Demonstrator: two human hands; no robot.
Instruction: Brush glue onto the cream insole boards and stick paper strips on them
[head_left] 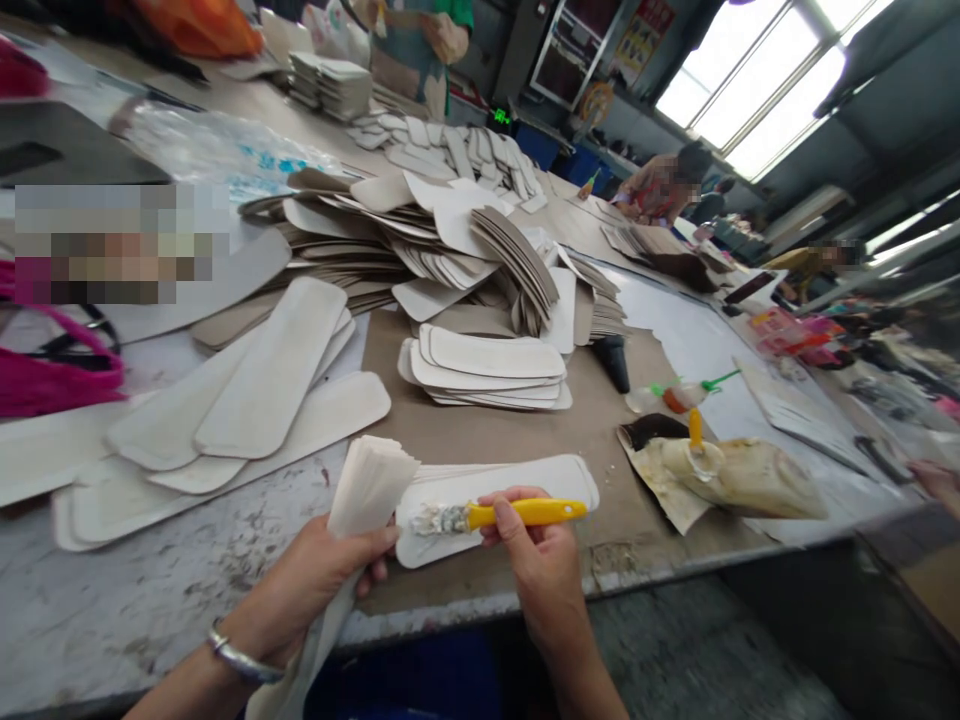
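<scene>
My right hand (536, 555) grips a brush (529, 513) by its yellow handle. Whitish paste coats the bristles, which lie over a small stack of pale rounded strips (525, 475) at the table's near edge. In my left hand (330, 570) is a bundle of thin cream strips (371, 485), held upright with a long end hanging below the table edge. My left fingertips are beside the left end of the small stack; whether they touch it I cannot tell. Just beyond sits a neat pile of white strips (491, 365).
Large heaps of grey-brown pieces (360, 240) spread behind. Loose white strips (262, 390) fan out on the left. To the right lie a paste-smeared container (735, 475) on its side and small bottles (679, 395). Other people (660, 185) work at the far tables.
</scene>
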